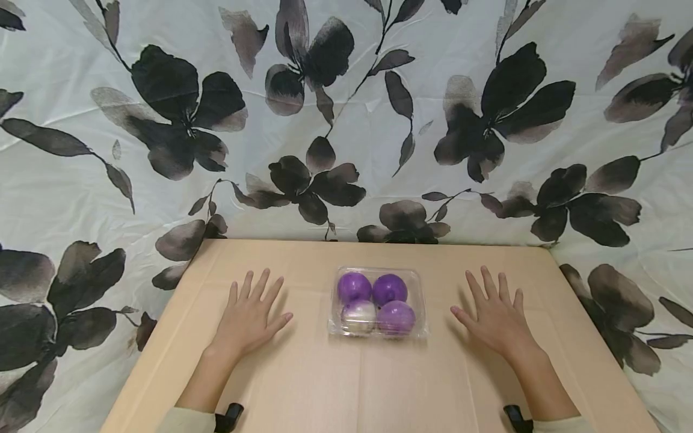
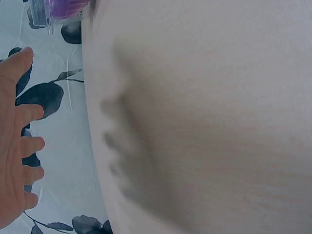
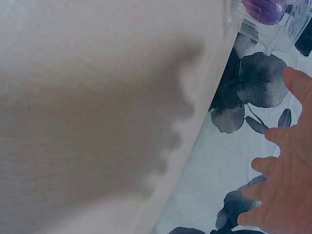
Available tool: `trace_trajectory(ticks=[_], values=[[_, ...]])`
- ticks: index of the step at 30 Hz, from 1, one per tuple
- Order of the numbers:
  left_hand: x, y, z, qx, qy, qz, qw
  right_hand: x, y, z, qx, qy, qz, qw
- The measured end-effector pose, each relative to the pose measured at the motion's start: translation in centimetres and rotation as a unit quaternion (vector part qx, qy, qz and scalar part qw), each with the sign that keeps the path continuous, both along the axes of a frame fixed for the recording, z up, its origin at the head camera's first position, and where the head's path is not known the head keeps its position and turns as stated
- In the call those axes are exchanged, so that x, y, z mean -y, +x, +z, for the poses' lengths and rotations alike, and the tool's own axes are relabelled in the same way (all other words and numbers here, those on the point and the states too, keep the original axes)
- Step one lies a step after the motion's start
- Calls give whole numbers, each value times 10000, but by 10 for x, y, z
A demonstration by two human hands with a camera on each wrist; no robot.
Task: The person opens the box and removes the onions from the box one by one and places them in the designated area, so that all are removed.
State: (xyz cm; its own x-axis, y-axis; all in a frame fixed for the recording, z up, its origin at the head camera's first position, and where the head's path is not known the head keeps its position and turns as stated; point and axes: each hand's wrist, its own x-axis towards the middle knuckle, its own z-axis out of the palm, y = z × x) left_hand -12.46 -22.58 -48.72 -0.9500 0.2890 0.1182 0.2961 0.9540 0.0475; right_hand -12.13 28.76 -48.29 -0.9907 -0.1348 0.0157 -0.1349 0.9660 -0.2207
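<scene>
I see the left hand [image 1: 246,325] and right hand [image 1: 498,319] hovering, fingers spread, holding nothing — between them on the table [image 1: 303,385] sits a clear plastic box [image 1: 419,291] of four purplish balls [image 1: 390,290]; I judge it light, slick, easily dented, so I'd grip both sides low — floral cloth [image 1: 379,150] beyond

The container [image 1: 420,300] sits on the tabletop [image 1: 411,385] near the far edge's midpoint, four balls [image 1: 390,290] inside. The left hand [image 1: 249,320] is toward the left edge, the right hand [image 1: 496,319] toward the right. Cloth [image 1: 379,156] is behind the tabletop.
</scene>
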Motion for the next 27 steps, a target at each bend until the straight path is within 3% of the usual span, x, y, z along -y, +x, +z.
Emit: trace_trajectory(ticks=[8,27], values=[[-4,-1,-6,-21,48,-27,10000,-3,-4,-7,1,-43,40,10000],[-13,-17,1,91,-36,32,9999,-3,-31,0,-173,-1,342,9993]])
